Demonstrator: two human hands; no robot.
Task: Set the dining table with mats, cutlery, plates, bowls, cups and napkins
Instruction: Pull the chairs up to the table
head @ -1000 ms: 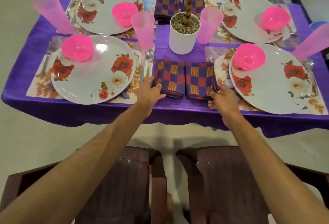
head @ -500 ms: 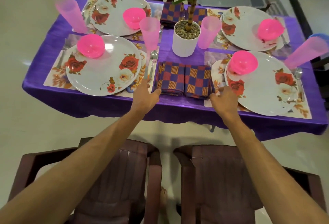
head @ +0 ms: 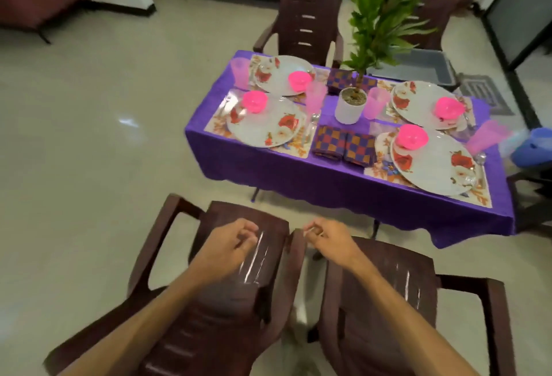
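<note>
The table under a purple cloth point(head: 328, 184) carries several floral mats, each with a rose-patterned plate, such as the near left plate point(head: 268, 128) and near right plate point(head: 433, 166). A pink bowl point(head: 254, 101) sits on each plate, and a pink cup point(head: 315, 98) stands by each setting. A spoon point(head: 313, 120) lies beside the near left plate. Two checked napkins point(head: 343, 145) lie folded at the near edge; another checked pair point(head: 343, 78) lies at the far edge. My left hand point(head: 230, 244) and right hand point(head: 331, 241) hover over the chairs, loosely curled, holding nothing.
Two brown plastic chairs point(head: 239, 301) point(head: 388, 301) stand between me and the table. A white potted plant point(head: 349, 107) stands mid-table. A third chair point(head: 307, 17) is at the far side, a grey bin point(head: 418, 68) behind it, a blue container point(head: 537, 148) at right.
Both hands have let go of the near napkins and pulled back over the chairs. The view has backed away from the table and shifted left.
</note>
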